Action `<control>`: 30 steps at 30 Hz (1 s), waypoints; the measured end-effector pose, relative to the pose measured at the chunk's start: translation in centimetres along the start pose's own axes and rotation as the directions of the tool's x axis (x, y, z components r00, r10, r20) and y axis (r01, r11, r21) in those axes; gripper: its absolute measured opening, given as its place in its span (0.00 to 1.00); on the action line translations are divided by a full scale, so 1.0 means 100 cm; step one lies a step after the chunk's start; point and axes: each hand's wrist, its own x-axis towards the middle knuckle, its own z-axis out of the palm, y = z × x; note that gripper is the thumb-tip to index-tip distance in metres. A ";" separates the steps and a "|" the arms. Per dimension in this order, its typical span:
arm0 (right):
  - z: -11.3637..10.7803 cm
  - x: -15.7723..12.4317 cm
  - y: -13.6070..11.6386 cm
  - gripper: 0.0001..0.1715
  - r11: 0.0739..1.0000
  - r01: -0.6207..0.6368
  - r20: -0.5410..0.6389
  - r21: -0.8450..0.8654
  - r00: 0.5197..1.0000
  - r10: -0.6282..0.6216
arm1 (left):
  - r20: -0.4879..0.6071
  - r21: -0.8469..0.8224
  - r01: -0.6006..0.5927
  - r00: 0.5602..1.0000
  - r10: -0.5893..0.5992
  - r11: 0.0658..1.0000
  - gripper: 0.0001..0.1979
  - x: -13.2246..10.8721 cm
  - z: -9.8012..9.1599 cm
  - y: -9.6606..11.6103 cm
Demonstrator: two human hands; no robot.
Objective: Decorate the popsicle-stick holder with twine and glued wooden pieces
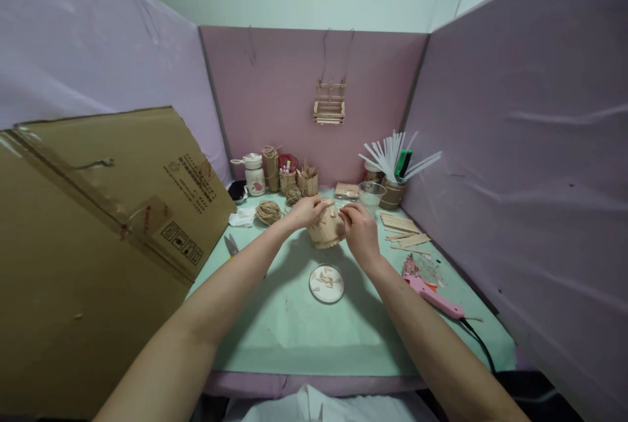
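The left hand (308,214) is gripping a pale wooden vessel (324,233) from its upper left, while the right hand (362,231) is bringing its fingers narrowly together at the vessel's right upper edge; whether a small chip is sitting between them, I cannot tell. The vessel is resting between the two hands. Bare worktop (289,337) is stretching from below the hands to its near edge, broken by one round white dish (318,295) lying just below them, with several wood chips too small to count surely. A cardboard box (98,245) is hemming in the left side beyond the left forearm, and a lilac wall (530,147) is bounding the right. Behind the hands, the back row is leaving little room. One pair of scissors (231,245) is lying left of the left hand, and two balls of twine (268,212) are sitting beyond it. Flat wooden sticks (400,223) are spreading right of the right hand; one pink glue gun (436,298) is lying nearer, beside the right forearm.
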 end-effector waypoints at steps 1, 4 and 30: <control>-0.002 0.000 0.002 0.14 1.000 -0.002 -0.003 0.000 1.000 0.002 | 0.001 -0.008 -0.002 1.000 0.002 1.000 0.22 0.000 0.000 -0.001; -0.004 0.001 0.008 0.14 1.000 0.015 0.031 -0.023 0.999 -0.014 | 0.004 -0.027 -0.008 1.000 0.008 1.000 0.23 0.001 0.000 -0.004; 0.003 0.008 0.007 0.10 0.989 -0.079 0.023 0.123 0.997 0.077 | 0.067 -0.097 -0.047 0.996 0.053 0.994 0.18 -0.004 -0.007 -0.005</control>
